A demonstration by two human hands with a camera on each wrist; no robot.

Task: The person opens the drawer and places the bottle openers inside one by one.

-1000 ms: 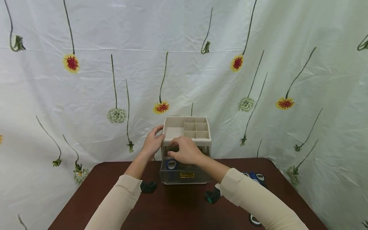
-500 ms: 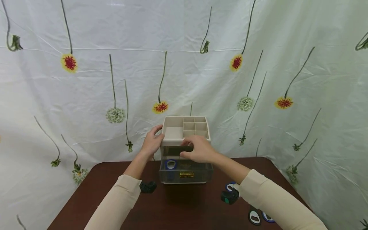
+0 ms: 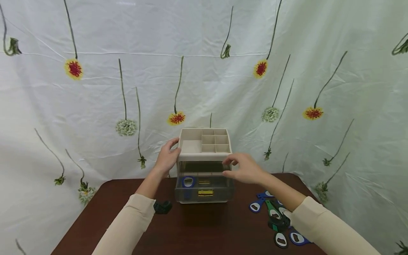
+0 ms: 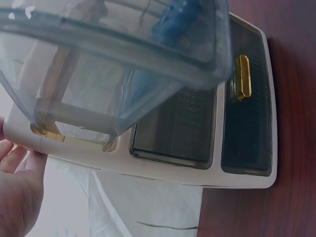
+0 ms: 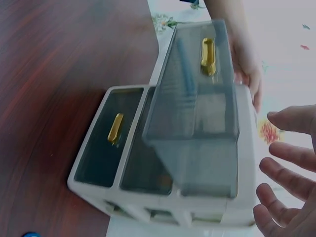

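A cream drawer organizer (image 3: 204,155) stands on the table with its clear top drawer (image 3: 220,195) pulled out. Inside that drawer, at the left, lies a blue bottle opener (image 3: 188,182); through the plastic it is a blurred blue shape in the left wrist view. My left hand (image 3: 168,156) holds the organizer by its upper left side, thumb near the front corner. At the drawer's right, my right hand (image 3: 243,168) holds nothing. Its fingers (image 5: 286,180) are spread and apart from the organizer in the right wrist view.
Several bottle openers, blue, green and black, lie on the table at the right, among them a black one (image 3: 281,240); my right forearm partly covers the group. Two lower drawers with dark fronts (image 4: 247,133) are closed. A flowered cloth (image 3: 204,88) hangs behind the table.
My right hand has moved right, from above the open drawer to beside it, uncovering the inside and more bottle openers on the table. The left hand keeps its place on the organizer.
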